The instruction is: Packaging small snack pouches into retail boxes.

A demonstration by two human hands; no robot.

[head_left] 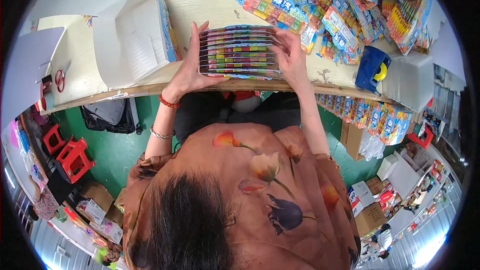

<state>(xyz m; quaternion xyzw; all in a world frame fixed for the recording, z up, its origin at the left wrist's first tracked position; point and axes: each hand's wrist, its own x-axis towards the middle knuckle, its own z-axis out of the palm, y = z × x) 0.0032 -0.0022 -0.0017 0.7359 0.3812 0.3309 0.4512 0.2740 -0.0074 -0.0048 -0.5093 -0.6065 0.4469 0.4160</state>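
Near the table's front edge, my two hands hold a stack of flat, colourful blister packs (pixel 239 52) standing one behind another. Their upper edges and rows of small coloured squares face up. My left hand (pixel 192 67) is closed round the left end of the stack, with the thumb stretched along its side. Fingers of my right hand (pixel 292 60) press against the right end. Left of the stack stands an open white cardboard box (pixel 132 42) with a printed blue side. A large heap of loose packs in the same colours (pixel 300 2) covers the table's far right.
Beyond my right hand stands a blue tape dispenser (pixel 368 70) with a yellow roll. Red-handled scissors (pixel 60 81) lie at the far left. Below the table's right side are rows of printed packs (pixel 370 115). Red stools (pixel 74 160) stand on the green floor.
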